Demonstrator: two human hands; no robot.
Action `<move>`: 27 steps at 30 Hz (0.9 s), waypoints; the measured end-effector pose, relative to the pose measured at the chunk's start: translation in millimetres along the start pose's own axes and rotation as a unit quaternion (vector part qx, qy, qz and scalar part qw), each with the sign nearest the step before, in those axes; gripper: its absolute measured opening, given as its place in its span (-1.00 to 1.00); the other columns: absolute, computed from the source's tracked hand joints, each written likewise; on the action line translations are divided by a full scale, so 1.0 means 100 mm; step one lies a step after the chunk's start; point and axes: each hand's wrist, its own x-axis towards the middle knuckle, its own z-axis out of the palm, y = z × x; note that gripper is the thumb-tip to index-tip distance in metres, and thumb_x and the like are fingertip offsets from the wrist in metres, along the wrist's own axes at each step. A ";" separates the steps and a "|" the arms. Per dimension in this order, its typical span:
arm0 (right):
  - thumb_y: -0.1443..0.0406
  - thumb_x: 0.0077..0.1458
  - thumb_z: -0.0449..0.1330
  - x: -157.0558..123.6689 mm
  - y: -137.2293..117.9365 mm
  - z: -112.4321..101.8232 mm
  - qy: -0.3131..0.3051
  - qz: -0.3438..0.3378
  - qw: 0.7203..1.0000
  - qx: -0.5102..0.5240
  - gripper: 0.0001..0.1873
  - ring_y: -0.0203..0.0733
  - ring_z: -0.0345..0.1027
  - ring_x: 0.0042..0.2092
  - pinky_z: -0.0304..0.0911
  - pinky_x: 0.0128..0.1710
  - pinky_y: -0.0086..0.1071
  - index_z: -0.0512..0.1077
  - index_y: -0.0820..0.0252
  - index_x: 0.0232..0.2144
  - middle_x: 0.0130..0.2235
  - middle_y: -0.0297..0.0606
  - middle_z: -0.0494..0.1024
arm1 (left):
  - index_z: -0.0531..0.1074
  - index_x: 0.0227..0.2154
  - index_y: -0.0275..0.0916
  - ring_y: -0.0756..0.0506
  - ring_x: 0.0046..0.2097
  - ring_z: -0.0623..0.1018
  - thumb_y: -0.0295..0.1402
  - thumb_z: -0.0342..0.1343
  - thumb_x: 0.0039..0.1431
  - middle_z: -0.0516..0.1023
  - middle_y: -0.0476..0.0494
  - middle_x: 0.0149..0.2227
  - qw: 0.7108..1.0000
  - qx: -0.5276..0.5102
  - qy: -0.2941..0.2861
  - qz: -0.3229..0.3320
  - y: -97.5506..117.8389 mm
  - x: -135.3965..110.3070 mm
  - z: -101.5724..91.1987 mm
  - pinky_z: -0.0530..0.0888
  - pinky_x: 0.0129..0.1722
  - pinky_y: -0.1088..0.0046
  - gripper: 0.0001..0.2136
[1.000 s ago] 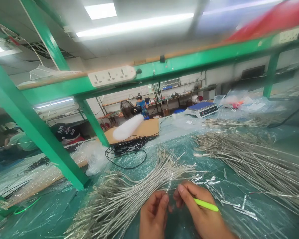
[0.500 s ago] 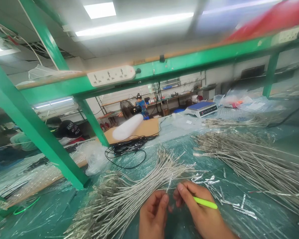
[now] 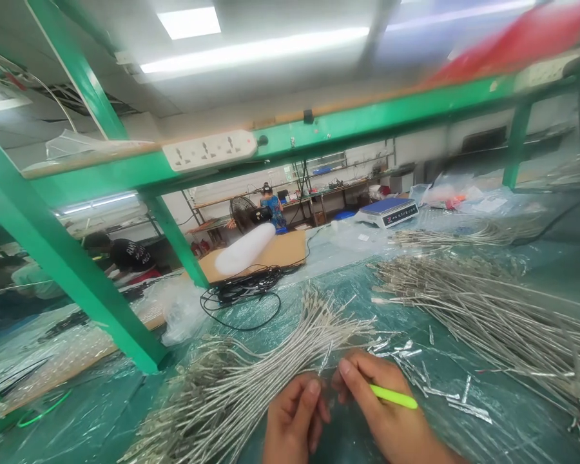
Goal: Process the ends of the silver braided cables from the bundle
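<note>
My left hand (image 3: 294, 422) and my right hand (image 3: 384, 412) meet at the bottom middle, fingers pinched together over the end of a thin silver cable (image 3: 325, 358). A yellow-green tool (image 3: 394, 397) lies gripped in my right hand, its handle sticking out to the right. A big bundle of silver cables (image 3: 251, 374) spreads left of my hands. Small silver foil scraps (image 3: 418, 377) lie on the plastic sheet just right of them.
A second heap of silver cables (image 3: 483, 309) fills the right. Black cables (image 3: 244, 290) and a white foam roll (image 3: 244, 249) lie behind. A green frame post (image 3: 77, 277), a power strip (image 3: 210, 149) and a scale (image 3: 385, 211) stand around. People work in the background.
The view has shifted slightly; my hands stay together at the cable end, with my left fingers curling a little closer to my right.
</note>
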 end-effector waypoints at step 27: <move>0.18 0.16 0.16 0.07 0.02 0.02 -0.079 0.110 0.984 0.119 -0.73 -0.28 0.25 -0.41 0.18 -0.36 -0.46 0.37 0.21 -0.50 -0.51 -0.39 0.40 | 0.48 -0.42 -0.30 0.16 -0.73 0.11 0.00 0.15 0.11 0.41 0.01 -0.64 0.997 -0.046 -0.046 -0.032 -0.01 -0.01 0.04 -0.05 -0.71 0.57 -0.61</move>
